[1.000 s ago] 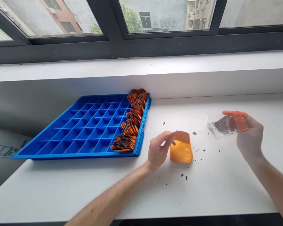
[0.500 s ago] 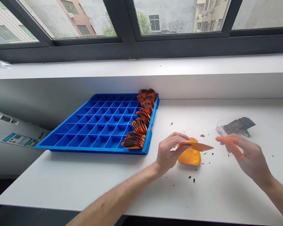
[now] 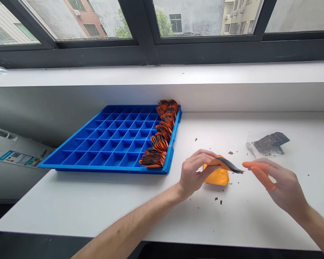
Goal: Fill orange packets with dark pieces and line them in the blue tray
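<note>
My left hand [image 3: 197, 169] pinches the left end of a thin orange sheet with a curved black layer [image 3: 229, 165] on top. The sheet points right, over a crumpled yellow-orange packet [image 3: 217, 177] on the table. Just past the sheet's right tip is my right hand [image 3: 282, 187], apart from it. Orange finger cots [image 3: 263, 174] cover its thumb and index finger, which are stretched out and slightly apart. Behind that hand lies a clear plastic bag with dark flat pieces [image 3: 271, 142].
A blue compartment tray [image 3: 112, 169] stands at the left, its right column filled with bundles of orange and black sheets [image 3: 153, 157]. Dark flakes [image 3: 216, 198] are scattered over the white table [image 3: 178, 219]. A window ledge [image 3: 162, 75] runs along the back.
The held sheet now shows a black upper layer and bends downward at its right end. My right hand has moved slightly left and down, nearer the sheet's tip. The view has shifted a little.
</note>
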Motion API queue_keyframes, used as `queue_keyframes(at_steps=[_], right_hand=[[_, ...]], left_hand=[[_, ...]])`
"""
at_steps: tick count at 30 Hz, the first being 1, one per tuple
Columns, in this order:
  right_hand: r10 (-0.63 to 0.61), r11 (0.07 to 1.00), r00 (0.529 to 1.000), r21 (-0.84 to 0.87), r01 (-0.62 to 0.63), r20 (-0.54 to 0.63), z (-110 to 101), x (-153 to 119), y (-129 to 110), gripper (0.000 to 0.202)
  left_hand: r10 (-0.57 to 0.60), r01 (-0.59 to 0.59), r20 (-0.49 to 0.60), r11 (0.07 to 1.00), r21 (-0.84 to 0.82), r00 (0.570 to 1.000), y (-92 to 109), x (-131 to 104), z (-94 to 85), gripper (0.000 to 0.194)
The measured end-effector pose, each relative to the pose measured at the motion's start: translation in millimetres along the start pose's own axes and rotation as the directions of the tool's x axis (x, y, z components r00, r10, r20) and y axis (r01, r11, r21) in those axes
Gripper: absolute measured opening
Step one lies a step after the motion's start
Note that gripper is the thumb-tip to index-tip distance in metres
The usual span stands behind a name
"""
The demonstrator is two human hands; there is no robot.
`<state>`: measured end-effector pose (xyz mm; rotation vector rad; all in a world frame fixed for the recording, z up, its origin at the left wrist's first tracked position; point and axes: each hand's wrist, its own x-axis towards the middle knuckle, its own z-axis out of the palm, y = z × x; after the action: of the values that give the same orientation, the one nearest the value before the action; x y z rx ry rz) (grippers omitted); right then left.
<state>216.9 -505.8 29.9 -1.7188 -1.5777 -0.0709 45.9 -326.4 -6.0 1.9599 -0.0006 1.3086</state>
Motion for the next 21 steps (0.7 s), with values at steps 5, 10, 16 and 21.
queue_keyframes(at_steps=[5,10,16,21], right_hand=[[0.159,0.891,0.965,-0.391,-0.231,-0.208,-35.6,5.7,39.9,0.041],[0.523,0.646,0.848,-0.610,-0.459,-0.085,-69.4,25.9,93.7,0.072],[0.723,0.520,0.689,-0.701,-0.488,0.057,-53.5,42.1,113.6,0.057],[0.745,0.520,0.665,-0.671,-0.529,0.052,-44.1,46.0,115.3,0.044]], left_hand=[[0.006,-0.006,-0.002,1.000,0.018,1.000,0.3,1.7,-0.2,0.012],[0.024,-0.023,-0.003,0.999,0.043,1.000,0.6,3.0,-1.5,0.015],[0.040,-0.039,-0.010,0.996,0.079,0.999,-0.1,1.7,-0.6,0.016],[0.054,-0.053,-0.015,0.996,0.078,0.998,0.8,3.8,-1.4,0.016]])
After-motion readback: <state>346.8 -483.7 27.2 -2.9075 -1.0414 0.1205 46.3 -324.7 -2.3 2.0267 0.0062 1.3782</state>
